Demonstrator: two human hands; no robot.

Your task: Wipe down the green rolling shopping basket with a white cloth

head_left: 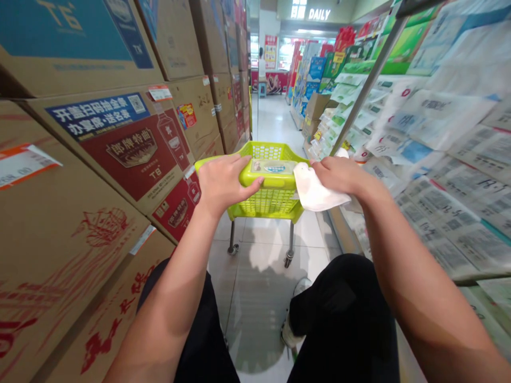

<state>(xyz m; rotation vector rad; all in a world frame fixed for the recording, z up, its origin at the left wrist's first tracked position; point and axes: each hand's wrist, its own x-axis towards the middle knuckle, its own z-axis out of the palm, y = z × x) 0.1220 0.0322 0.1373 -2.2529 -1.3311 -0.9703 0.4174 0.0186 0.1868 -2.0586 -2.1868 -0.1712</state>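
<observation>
A lime-green plastic shopping cart (261, 205) on small dark wheels stands in front of my knees. My left hand (223, 181) is closed over the left end of its handle, the thumb lying along the near side. On the right end rests my right hand (333, 173), with its fingers curled around a white cloth or tissue (315, 191) that hangs down over the handle. Whether those fingers also grip the handle under the cloth is hidden. Between my hands a clear label panel (275, 167) is set into the handle.
Stacked cardboard boxes (131, 143) wall the left side closely. Shelves of white plastic packs (431, 117) line the right, behind a slanted metal post (369, 80). The tiled floor (275, 106) runs ahead to a person (262, 66) near a blue stool (262, 89). An opened carton (315, 109) stands at right.
</observation>
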